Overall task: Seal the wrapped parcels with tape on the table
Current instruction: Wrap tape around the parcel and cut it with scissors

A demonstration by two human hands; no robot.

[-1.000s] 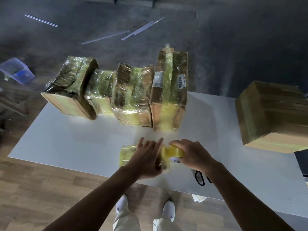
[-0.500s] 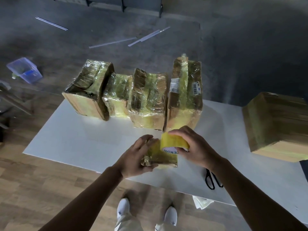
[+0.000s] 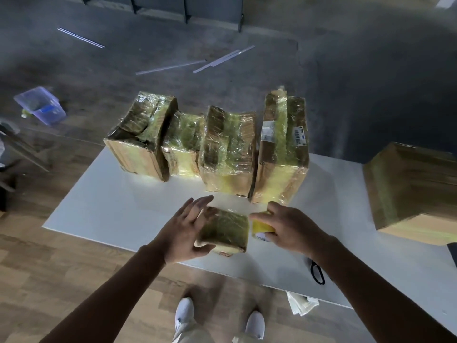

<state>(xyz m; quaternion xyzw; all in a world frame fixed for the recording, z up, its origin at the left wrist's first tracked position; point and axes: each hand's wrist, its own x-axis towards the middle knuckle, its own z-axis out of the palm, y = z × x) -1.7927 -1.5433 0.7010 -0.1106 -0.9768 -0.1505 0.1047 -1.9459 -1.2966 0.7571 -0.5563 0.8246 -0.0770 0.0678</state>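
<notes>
A pair of white shoes (image 3: 184, 315) is seen nearest, on a wooden floor (image 3: 61, 280). Just beyond them the near edge of a white surface (image 3: 111, 206) is met.

A small parcel (image 3: 223, 230), wrapped in shiny yellowish film, is kept at that near edge between the two hands. The left hand (image 3: 183, 231) is laid against the parcel's left side. Its fingers (image 3: 197, 205) are straight and spread, and the thumb is laid along the near left corner. Whether the parcel lies flat or is lifted slightly cannot be told.

A roll of yellow tape (image 3: 262, 227) is gripped by the right hand (image 3: 291, 226), whose fingers are curled over the roll's top. The roll is held just beside the parcel's right edge.

Black-handled scissors (image 3: 317, 272) are partly hidden by the right forearm. Below the surface's edge there, some pale folded sheets (image 3: 303, 303) can be seen.

Farther back on the surface, four film-wrapped boxes are stood side by side in a row: a crumpled box (image 3: 143, 137) at the left, a low box (image 3: 184, 144), a broader box (image 3: 227, 149), and a tall box (image 3: 283, 147) bearing white labels. Well apart to the right, a large brown carton (image 3: 415, 186) is set at the surface's edge.

Beyond the surface, a clear plastic tub (image 3: 39, 105) and several pale strips (image 3: 170, 67) are scattered on the dark floor.
</notes>
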